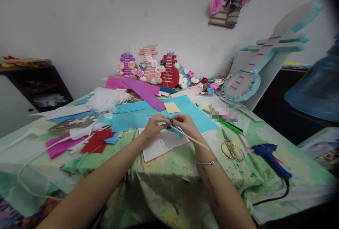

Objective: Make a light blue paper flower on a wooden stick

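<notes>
My left hand (pixel 154 127) and my right hand (pixel 187 126) meet over the middle of the table, fingertips pinched together. Between them is a small piece of blue paper (pixel 177 131). A thin wooden stick (pixel 194 140) runs from the fingertips down to the right, passing in front of my right hand. Exactly how the paper sits against the stick is hidden by the fingers. Below lie a white sheet (pixel 156 148) and a large sheet of light blue crepe paper (pixel 201 119). Just beyond the hands is a small tan paper square (pixel 172 107).
Gold-handled scissors (pixel 231 149) and a blue glue gun (pixel 272 158) with a cord lie right. Red paper pieces (pixel 97 141), white shredded strands (pixel 107 99) and a purple strip (pixel 145 95) lie left and back. Paper-decorated instrument models (pixel 169 75) stand by the wall; a larger one (pixel 241 84) leans right.
</notes>
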`<action>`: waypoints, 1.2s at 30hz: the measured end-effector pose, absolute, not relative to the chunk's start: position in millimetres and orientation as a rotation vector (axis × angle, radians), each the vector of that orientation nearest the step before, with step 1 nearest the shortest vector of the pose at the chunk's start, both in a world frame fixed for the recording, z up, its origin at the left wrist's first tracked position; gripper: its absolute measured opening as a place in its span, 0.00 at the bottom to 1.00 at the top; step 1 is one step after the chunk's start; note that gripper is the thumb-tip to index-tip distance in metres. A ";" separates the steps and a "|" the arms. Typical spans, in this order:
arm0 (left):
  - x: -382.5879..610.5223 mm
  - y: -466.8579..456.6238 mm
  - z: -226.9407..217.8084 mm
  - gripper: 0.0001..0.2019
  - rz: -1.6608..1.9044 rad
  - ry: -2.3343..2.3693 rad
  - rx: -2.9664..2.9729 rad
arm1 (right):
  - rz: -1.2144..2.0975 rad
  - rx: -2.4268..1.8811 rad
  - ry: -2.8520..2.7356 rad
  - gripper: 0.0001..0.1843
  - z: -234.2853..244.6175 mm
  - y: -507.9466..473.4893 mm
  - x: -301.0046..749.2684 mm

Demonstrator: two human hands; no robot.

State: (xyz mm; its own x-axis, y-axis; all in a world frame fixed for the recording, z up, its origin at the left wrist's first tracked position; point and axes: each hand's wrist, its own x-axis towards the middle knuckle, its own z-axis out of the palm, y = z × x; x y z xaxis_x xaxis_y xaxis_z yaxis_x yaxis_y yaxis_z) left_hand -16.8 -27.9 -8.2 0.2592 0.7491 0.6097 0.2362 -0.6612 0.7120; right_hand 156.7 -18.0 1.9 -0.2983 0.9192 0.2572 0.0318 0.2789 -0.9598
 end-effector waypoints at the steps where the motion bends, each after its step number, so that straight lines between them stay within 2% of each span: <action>1: -17.2 -27.4 -9.1 0.06 1.407 0.880 2.052 | 1.176 -0.905 -1.614 0.14 2.3 -18.8 156.9; 6: -17.7 -25.3 -12.8 0.05 1.393 0.835 2.058 | 1.099 -0.905 -1.610 0.11 3.8 -20.9 156.9; 17: -17.6 -25.0 -13.0 0.04 1.404 0.793 2.002 | 1.053 -0.800 -1.568 0.18 -0.6 -17.8 150.7; 23: -14.6 -30.7 -7.9 0.05 1.443 0.795 1.892 | 1.008 -0.786 -1.537 0.18 -2.2 -17.6 150.3; 29: -13.4 -32.0 -7.2 0.05 1.439 0.792 1.755 | 1.141 -0.773 -1.438 0.21 -1.7 -17.5 149.3; 36: -12.8 -33.2 -6.0 0.07 1.370 0.741 1.704 | 1.266 -0.663 -1.410 0.17 4.6 -23.7 149.6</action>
State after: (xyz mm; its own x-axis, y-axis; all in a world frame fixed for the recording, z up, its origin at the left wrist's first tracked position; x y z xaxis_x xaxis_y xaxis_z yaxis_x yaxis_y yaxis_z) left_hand -12.8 -33.2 -6.0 0.2386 0.8352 0.4954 -0.0425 -0.5007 0.8646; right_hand 149.6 -23.7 4.6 -0.2680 0.9015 0.3399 -0.2416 0.2786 -0.9295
